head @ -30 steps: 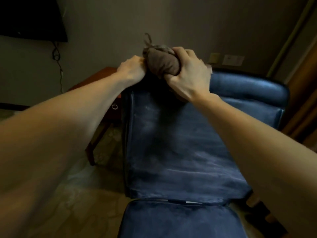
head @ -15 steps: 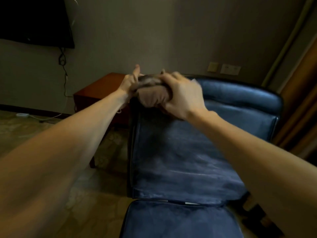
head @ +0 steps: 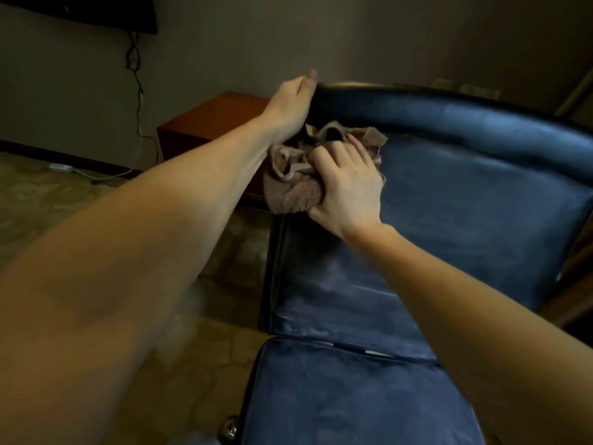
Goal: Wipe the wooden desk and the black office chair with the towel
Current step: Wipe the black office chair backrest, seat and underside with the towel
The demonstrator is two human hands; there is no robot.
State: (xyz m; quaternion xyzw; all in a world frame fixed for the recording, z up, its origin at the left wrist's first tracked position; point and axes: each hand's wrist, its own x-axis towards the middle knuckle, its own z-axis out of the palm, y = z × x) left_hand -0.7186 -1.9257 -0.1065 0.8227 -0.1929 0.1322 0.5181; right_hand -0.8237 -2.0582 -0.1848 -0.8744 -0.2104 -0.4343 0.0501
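Observation:
The black office chair [head: 465,200] fills the centre and right, its leather backrest facing me and its seat [head: 353,403] below. A crumpled brown towel [head: 288,191] lies against the backrest's upper left corner. My right hand [head: 348,187] grips the towel and presses it onto the leather. Just above it, my left hand [head: 293,97] holds the top left corner of the backrest, with its fingers hidden behind the edge. The reddish wooden desk [head: 208,123] stands behind the chair to the left, against the wall.
A dark screen [head: 80,11] hangs on the wall at top left, with cables [head: 136,75] running down to a white power strip [head: 61,167] on the floor. Wall sockets [head: 478,89] sit behind the chair. A chair caster [head: 229,428] shows at the bottom.
My right hand has brought the towel down from the top edge onto the front of the backrest. My left hand has let go of the towel and now holds the chair's top corner.

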